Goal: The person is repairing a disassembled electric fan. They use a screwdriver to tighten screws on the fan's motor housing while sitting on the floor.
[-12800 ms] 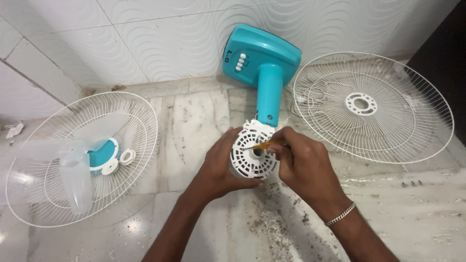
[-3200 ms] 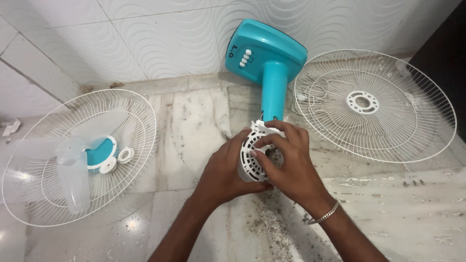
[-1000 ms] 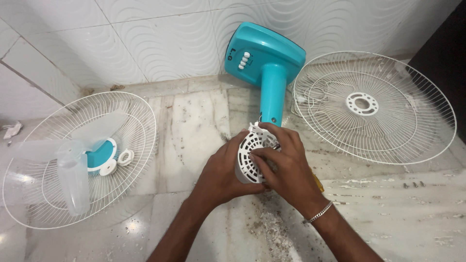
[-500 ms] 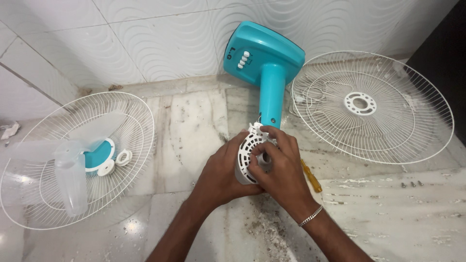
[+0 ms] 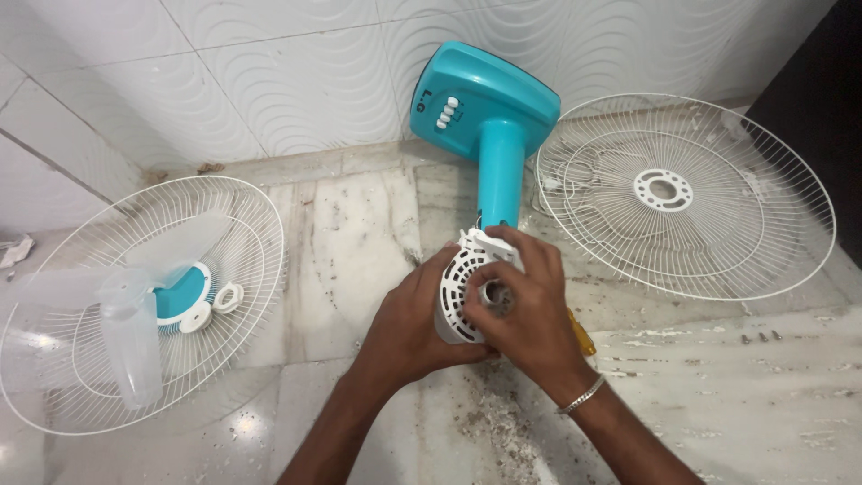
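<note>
While the left hand (image 5: pixel 415 319) cups the white vented motor housing (image 5: pixel 460 289) from the side, fingers wrapped around its rim, the right hand (image 5: pixel 530 310) lies over the front of it, its fingers curled in on the round opening at the centre, so both hands are closed on the same part. The housing sits at the lower end of the teal fan stand (image 5: pixel 498 171), which lies flat on the marble floor (image 5: pixel 359 233) with its base and its row of white buttons tipped up against the tiled wall (image 5: pixel 269 81). Just beside the right wrist, a yellow screwdriver handle (image 5: pixel 582 334) peeks out from under the hand. To the right lies a white wire fan guard (image 5: pixel 687 193) with a round hub plate at its centre. To the left lies the other wire guard (image 5: pixel 144 296), with the clear plastic fan blade (image 5: pixel 126 337) resting in it. Dust and grit litter the floor near the forearms, and a few small screws (image 5: pixel 759 338) lie well apart at the right.
</note>
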